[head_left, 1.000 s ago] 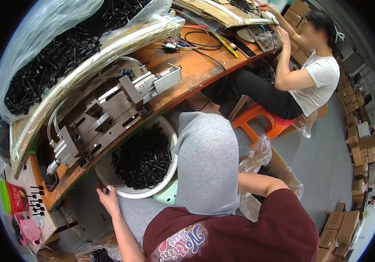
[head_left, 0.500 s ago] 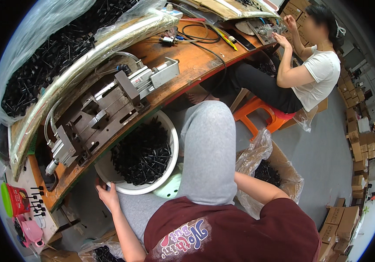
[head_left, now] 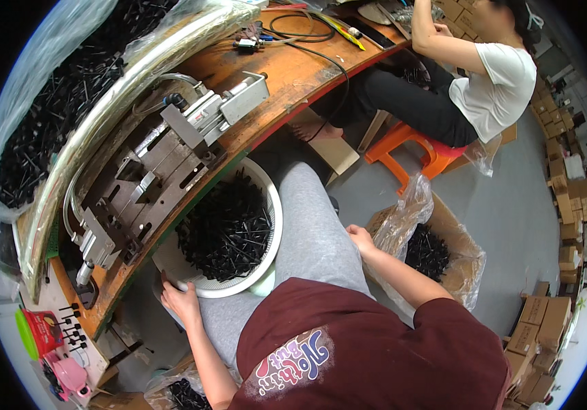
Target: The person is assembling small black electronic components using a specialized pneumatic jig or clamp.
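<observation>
My left hand [head_left: 181, 302] lies at the near left rim of a round white basket [head_left: 276, 232], thumb and forefinger apart, by my left leg. Whether it touches the rim, I cannot tell. Heaped in the basket are small black plastic parts with thin stems [head_left: 221, 229]. My right hand [head_left: 360, 240] rests against the outer side of my right thigh, fingers loosely bent, nothing seen in it. Beside it stands a cardboard box [head_left: 464, 249] lined with clear plastic, holding more black parts [head_left: 427, 253].
A metal clamping fixture [head_left: 170, 174] sits on the wooden workbench [head_left: 293, 75], below a large plastic-lined heap of black parts [head_left: 68, 116]. At the right, a co-worker [head_left: 491, 89] sits on an orange stool [head_left: 399, 154]. A pink container [head_left: 69, 374] stands lower left.
My right hand has come into view beside my thigh. My right leg has lowered and shifted. The left hand stays near the basket rim, and the co-worker's arms are higher in the picture.
</observation>
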A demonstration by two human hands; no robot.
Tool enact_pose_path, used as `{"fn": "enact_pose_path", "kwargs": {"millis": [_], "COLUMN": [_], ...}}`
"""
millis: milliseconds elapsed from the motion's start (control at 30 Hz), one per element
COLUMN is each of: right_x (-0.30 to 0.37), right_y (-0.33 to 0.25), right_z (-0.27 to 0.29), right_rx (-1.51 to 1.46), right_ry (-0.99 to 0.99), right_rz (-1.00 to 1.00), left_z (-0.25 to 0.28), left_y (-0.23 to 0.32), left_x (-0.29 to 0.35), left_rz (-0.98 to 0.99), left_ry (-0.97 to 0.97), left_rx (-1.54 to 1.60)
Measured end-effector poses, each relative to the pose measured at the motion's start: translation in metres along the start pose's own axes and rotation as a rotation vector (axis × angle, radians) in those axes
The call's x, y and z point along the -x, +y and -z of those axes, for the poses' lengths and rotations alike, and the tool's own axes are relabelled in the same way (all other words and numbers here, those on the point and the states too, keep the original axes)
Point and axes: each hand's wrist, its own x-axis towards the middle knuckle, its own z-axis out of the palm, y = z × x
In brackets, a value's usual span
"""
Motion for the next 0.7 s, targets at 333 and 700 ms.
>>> {"fn": "enact_pose_path", "kwargs": {"millis": [333,700], "right_x": [-0.105,0.045], "right_y": [-0.012,-0.289], "right_z": [0.041,0.007], "right_rx": [-0.081,-0.265], "right_ry": [0.324,0.320], "right_rz": [0.027,1.136], "left_z": [-0.023,-0.016], "left_y": [0.000,-0.019], "left_x": [0.004,0.011], "left_rz": [-0.049,0.068], "left_ry": [0.031,0.052], "left_rx": [0.116,-0.018]}}
